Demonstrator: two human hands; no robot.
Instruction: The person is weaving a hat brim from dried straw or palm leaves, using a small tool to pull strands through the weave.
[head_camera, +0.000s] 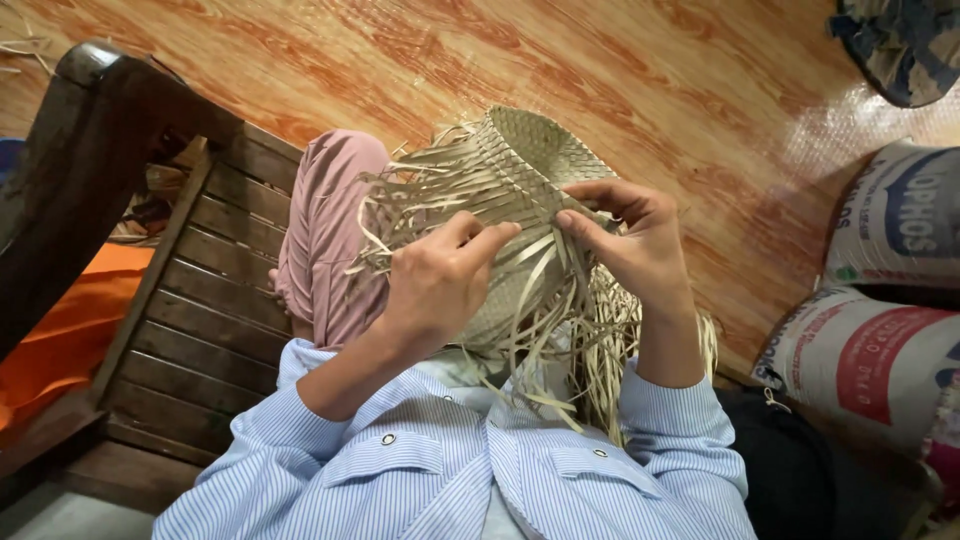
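At the bottom of the frame, two sleeves of a blue striped shirt reach up toward the middle. The left hand, just left of centre, is closed in a pinch, thumb and forefinger nipping loose straw strips against the weave, seemingly to keep them taut. The right hand, just right of centre, is also closed on strips, fingertips curled over the edge of the woven straw basket, which steadies the work where the plaiting ends. The basket lies on its side across the lap in the centre, its finished bottom pointing toward the top of the frame and its unwoven ends trailing down toward the shirt, so the free ends stay within reach. A pink-clad knee props it from the left. At left lies the slatted wooden bench the person sits on, with orange cloth beyond. Printed sacks are stacked at the right edge, and the wood-patterned floor fills the top.
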